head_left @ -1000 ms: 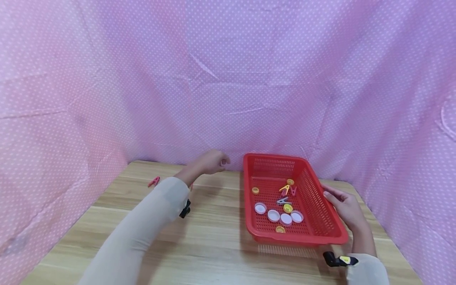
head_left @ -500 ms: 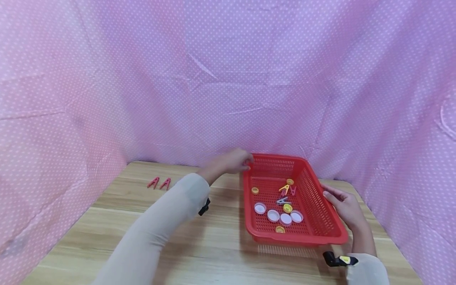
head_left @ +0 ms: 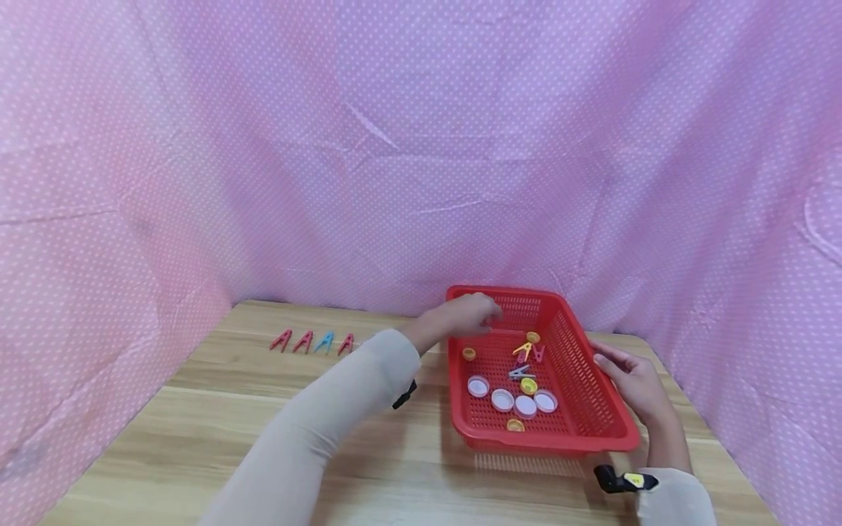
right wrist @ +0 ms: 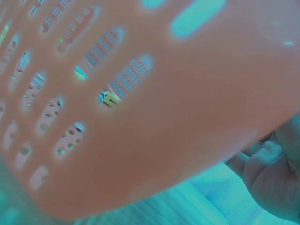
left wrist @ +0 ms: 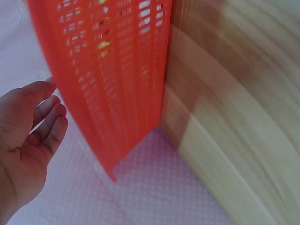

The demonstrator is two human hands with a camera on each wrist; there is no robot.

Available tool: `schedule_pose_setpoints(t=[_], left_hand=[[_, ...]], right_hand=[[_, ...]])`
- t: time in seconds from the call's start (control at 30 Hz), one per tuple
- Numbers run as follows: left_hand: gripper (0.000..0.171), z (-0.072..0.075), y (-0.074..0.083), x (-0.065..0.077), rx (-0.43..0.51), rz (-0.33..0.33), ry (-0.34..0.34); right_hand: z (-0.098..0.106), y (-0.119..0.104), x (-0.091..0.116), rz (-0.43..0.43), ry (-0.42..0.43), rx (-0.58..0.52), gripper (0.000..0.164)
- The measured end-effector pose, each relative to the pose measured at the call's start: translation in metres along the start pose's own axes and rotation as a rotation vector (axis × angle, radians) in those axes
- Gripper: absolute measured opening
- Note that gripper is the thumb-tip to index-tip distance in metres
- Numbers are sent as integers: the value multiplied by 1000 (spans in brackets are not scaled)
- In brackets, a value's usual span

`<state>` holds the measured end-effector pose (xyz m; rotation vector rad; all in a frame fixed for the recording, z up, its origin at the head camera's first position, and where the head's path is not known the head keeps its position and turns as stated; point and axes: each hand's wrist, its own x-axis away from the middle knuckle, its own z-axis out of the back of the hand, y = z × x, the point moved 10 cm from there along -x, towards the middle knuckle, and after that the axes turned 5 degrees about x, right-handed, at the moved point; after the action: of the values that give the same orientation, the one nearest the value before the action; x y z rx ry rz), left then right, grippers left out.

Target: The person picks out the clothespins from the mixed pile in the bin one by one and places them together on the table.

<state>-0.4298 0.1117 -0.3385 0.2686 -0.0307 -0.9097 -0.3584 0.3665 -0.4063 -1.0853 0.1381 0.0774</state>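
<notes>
A red plastic basket (head_left: 546, 442) stands on the right of the table. My right hand (head_left: 636, 383) grips its right rim, thumb on the outer edge. Over the basket's far left part reaches my left hand (head_left: 475, 313), fingers loosely bent with nothing between them; the left wrist view shows this hand (left wrist: 28, 136) against the basket's side (left wrist: 108, 93). Inside lie a yellow clothespin (head_left: 522, 350), a pink clothespin (head_left: 539, 354), a grey clothespin (head_left: 521, 372), several white caps (head_left: 478, 387) and several yellow caps (head_left: 528, 386).
In a row at the table's back left are a pink clothespin (head_left: 281, 340), another pink clothespin (head_left: 303, 342), a blue clothespin (head_left: 325, 342) and a third pink clothespin (head_left: 346, 344). Dotted pink cloth (head_left: 421, 183) hangs behind the wooden table (head_left: 217, 409).
My left hand has moved right from above the table, across the left rim, to over the basket. This uncovers the clothespin row. The right hand keeps its grip on the rim.
</notes>
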Motion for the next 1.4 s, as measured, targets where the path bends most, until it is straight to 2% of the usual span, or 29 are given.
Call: schedule_pose_setpoints(t=[0.17, 0.43, 0.6, 0.73, 0.83, 1.13, 1.4], left_hand=[[30, -20, 11, -7, 10, -6, -20], [36, -53, 18, -7, 47, 49, -130], [40, -66, 22, -8, 46, 48, -181], [45, -76, 21, -11, 34, 66, -218], [46, -84, 20, -15, 13, 54, -246], [39, -97, 21, -17, 109, 48, -277], [33, -98, 24, -21, 113, 36, -294]], right_hand=[[-2, 1, 1, -22, -3, 18, 63], [-6, 5, 1, -37, -5, -1, 61], [-6, 5, 1, -40, -2, 7, 61], [-6, 3, 1, -32, -4, 12, 60], [-6, 4, 0, -27, -5, 15, 59], [-5, 3, 0, -16, -4, 4, 60], [-1, 2, 0, -7, 8, 13, 59]])
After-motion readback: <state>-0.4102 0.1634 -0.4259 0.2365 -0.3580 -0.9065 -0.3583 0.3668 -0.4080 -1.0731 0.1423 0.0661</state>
